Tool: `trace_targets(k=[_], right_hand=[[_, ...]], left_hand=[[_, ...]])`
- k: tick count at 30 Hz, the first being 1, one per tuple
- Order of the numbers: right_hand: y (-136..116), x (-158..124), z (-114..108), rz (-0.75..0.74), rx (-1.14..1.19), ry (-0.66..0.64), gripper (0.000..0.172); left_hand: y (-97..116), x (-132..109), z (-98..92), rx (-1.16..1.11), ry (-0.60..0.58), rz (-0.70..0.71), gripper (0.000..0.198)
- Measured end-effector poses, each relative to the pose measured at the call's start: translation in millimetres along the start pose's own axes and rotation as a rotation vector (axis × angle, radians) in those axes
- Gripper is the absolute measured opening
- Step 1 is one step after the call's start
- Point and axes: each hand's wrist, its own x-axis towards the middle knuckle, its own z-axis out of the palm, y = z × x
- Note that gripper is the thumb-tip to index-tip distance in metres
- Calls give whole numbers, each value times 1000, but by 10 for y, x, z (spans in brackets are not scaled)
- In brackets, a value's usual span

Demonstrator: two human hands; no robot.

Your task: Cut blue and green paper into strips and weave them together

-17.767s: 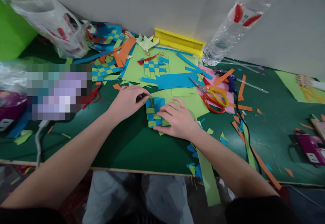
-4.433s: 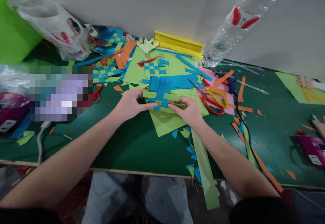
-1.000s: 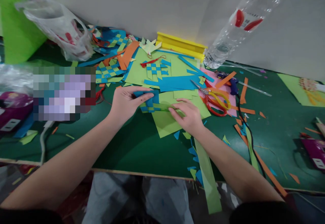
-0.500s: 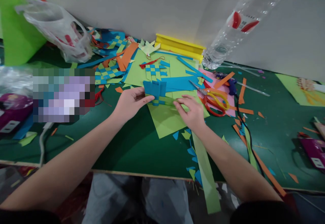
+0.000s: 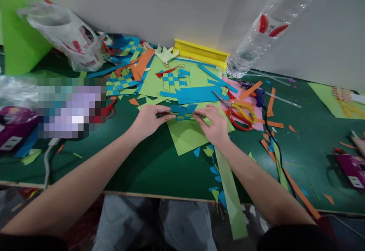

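Observation:
A small woven piece of blue and green paper strips (image 5: 183, 111) is held between both hands above a light green sheet (image 5: 185, 141). My left hand (image 5: 154, 122) pinches its left edge between thumb and fingers. At the right edge, my right hand (image 5: 211, 123) grips it with thumb and fingertips. Behind it lie a wide blue paper strip (image 5: 199, 94) and another blue-green woven piece (image 5: 173, 80) beside a red tassel (image 5: 167, 72). Scissors with red and yellow handles (image 5: 242, 114) rest just right of my right hand.
A yellow channel-shaped piece (image 5: 201, 52) lies near the wall, beside a plastic bottle (image 5: 256, 38). A plastic bag (image 5: 67, 38) stands back left. Paper scraps, a glue gun (image 5: 260, 97) and its black cable lie right. A long green strip (image 5: 230, 194) hangs over the table edge.
The woven piece's blue strips, upright before, now look folded or tilted down. My left hand has shifted slightly to the right and down, and the green strip ends between the hands no longer show.

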Motion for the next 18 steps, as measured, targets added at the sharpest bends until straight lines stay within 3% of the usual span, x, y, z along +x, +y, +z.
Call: trace_targets(k=[9,18], right_hand=[[15,0,1,-35,14,44,11],[11,-2,0,-39,14,32,11]], left_hand=[[20,-24,-17,-41,120,2,42],[-8,-7,-1,-68,68,-34,31]])
